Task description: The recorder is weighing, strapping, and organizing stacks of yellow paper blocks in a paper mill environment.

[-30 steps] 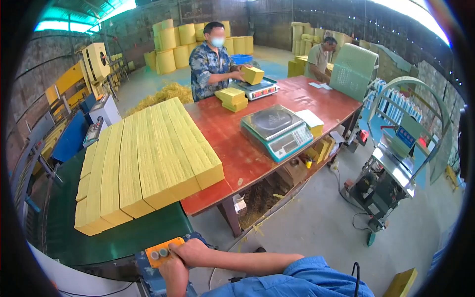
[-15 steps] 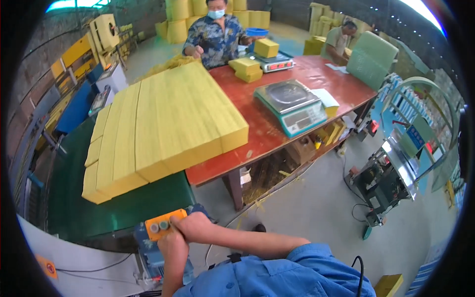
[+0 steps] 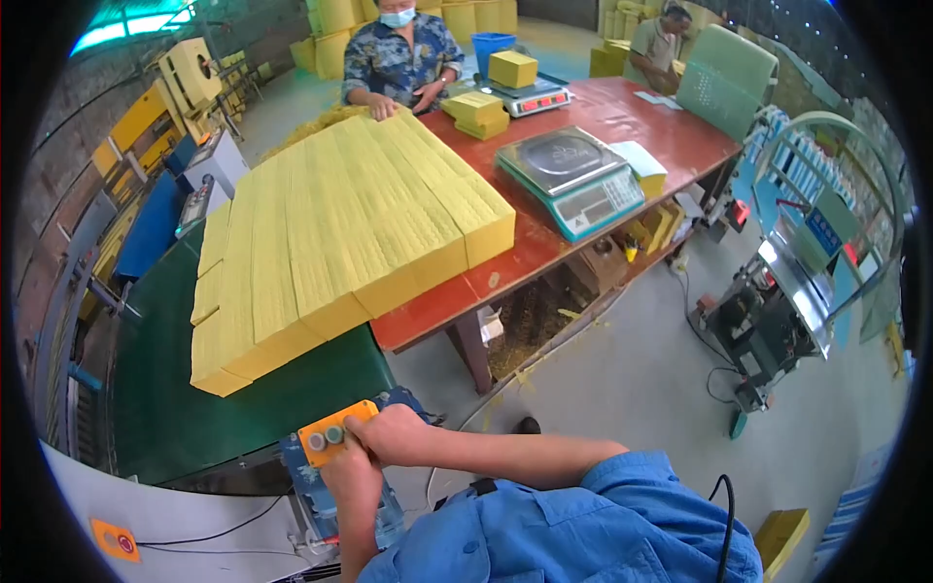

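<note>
My left hand point(image 3: 352, 478) and my right hand point(image 3: 397, 434) meet at the right end of an orange control box point(image 3: 335, 433) with round buttons. Both hands look closed, their fingers curled against the box. What lies under the fingertips is hidden. Beyond the box, a wide layer of yellow paper-like blocks point(image 3: 330, 223) lies partly on a green conveyor belt point(image 3: 282, 413) and partly on a red table point(image 3: 428, 316). Across the layer stands a masked co-worker point(image 3: 403, 58), one hand at its far edge.
A teal digital scale point(image 3: 573, 185) stands on the table. Behind it, a second scale point(image 3: 530, 100) bears a yellow block. A blue bin point(image 3: 493, 49) is farther back. On the right stand a metal machine point(image 3: 773, 311) and another seated person point(image 3: 659, 49). A cable runs along the floor.
The yellow layer has shifted right over the red table. The masked co-worker has let go of the blue bin and brought a hand to the layer's far edge. My hands stay at the box.
</note>
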The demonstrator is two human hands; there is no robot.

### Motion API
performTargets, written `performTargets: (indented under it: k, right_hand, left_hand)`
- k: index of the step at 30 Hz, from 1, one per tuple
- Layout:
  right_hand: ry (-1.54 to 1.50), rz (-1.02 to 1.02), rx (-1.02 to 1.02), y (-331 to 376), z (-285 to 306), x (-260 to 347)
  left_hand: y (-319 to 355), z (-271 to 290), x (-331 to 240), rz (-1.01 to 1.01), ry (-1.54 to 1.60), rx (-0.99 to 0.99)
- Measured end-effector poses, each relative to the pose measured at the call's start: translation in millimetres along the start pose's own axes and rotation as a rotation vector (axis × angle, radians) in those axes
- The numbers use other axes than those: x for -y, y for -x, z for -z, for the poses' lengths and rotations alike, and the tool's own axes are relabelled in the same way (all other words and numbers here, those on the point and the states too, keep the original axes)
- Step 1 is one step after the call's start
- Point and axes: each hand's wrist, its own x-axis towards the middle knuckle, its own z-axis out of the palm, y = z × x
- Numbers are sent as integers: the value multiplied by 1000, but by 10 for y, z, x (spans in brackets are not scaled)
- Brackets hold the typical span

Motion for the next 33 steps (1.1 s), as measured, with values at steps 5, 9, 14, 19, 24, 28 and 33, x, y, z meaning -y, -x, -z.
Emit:
performTargets:
  k: [5, 9, 14, 19, 24, 28, 33]
  right_hand:
    - [4, 33, -36, -16, -99, -111]
    - [-39, 85, -65, -32, 49, -276]
    - [-228, -122, -540, 313, 879, -845]
    - [-332, -241, -917, 698, 1675, -2007]
    - [-236, -269, -952, 739, 2087, -2945]
    - [-232, -300, -917, 674, 2212, -3548]
    - [-367, -314, -763, 506, 2109, -3853]
  left_hand:
    - [-87, 218, -56, 142, 72, 103]
    - [-231, 474, -142, 93, 123, 41]
    - [-911, 834, -903, -84, 459, -270]
    - [-2277, 529, -2311, -472, 531, -178]
    - [-3464, -273, -3000, -464, 356, -231]
    - [-3924, -644, -3367, -329, 237, -199]
    - [-3967, -995, -3344, -199, 245, -152]
